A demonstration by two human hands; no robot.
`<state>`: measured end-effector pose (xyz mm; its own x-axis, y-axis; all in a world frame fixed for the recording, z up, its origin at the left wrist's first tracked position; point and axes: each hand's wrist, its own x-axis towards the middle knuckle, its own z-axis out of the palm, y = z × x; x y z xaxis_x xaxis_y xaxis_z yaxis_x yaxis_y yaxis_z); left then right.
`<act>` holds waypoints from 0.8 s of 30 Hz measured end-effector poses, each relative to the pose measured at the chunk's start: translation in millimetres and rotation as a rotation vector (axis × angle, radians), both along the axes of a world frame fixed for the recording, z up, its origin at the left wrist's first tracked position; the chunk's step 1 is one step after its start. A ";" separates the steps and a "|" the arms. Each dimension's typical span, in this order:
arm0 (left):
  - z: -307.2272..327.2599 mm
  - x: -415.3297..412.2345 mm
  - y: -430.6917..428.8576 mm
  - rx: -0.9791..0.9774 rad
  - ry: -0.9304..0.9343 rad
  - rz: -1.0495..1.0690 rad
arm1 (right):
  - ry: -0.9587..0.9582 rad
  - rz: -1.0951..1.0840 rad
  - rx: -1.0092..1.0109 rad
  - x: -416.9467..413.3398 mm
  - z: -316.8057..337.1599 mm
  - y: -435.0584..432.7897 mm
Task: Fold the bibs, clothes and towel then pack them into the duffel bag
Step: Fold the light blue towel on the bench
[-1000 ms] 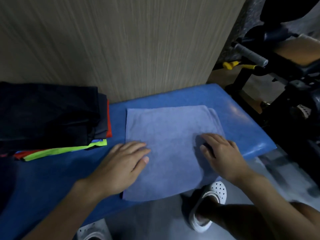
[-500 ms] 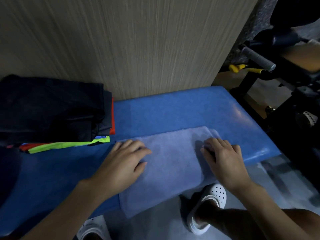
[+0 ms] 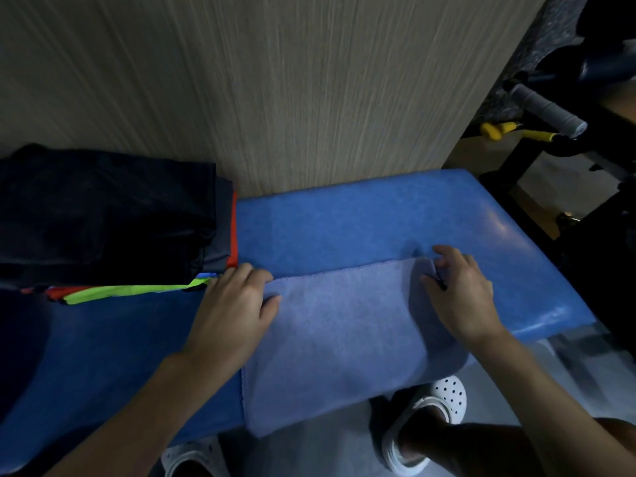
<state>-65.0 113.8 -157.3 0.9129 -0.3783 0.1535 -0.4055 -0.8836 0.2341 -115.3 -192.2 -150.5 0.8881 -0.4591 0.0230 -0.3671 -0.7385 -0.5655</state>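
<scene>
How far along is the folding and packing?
Done: dark clothes and bright bibs sit folded in a stack on the blue bench. In hand: the left hand and right hand pinch the towel by its far corners, mid-fold. Remaining: packing; no duffel bag is in view.

There's the light-blue terry towel (image 3: 344, 332), folded flat, near end drooping off the blue padded bench (image 3: 344, 218); dark folded clothes (image 3: 103, 215) stacked atop neon bibs (image 3: 127, 292), left.

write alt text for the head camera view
Left hand and right hand pinch the far corners of a light blue terry towel on a blue padded bench, its near edge hanging off the front. A stack of folded dark clothes and neon bibs sits at the left.
</scene>
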 end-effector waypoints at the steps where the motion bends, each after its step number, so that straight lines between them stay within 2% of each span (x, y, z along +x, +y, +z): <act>1: 1.4 0.3 0.5 -0.047 0.011 0.006 | 0.006 0.015 0.009 1.4 0.1 0.5; 6: 9.9 -2.2 1.6 -0.244 0.031 -0.007 | -0.011 0.007 0.041 3.5 1.7 3.3; 9: 10.3 -2.9 1.6 -0.314 0.043 -0.058 | -0.092 0.016 0.046 1.3 2.0 1.8; 12: 7.5 -3.1 1.4 -0.344 0.080 -0.091 | -0.209 0.047 0.098 -1.7 2.8 -2.6; 16: 5.1 -3.9 -0.4 -0.343 0.106 -0.098 | -0.259 0.056 0.122 -10.6 9.4 -7.3; 20: -0.6 -0.4 -0.4 -0.311 0.120 -0.115 | -0.166 0.023 0.009 -15.7 6.2 -21.5; 24: -5.1 2.1 -1.4 -0.325 0.156 -0.108 | -0.046 0.118 -0.127 -19.3 -2.6 -33.1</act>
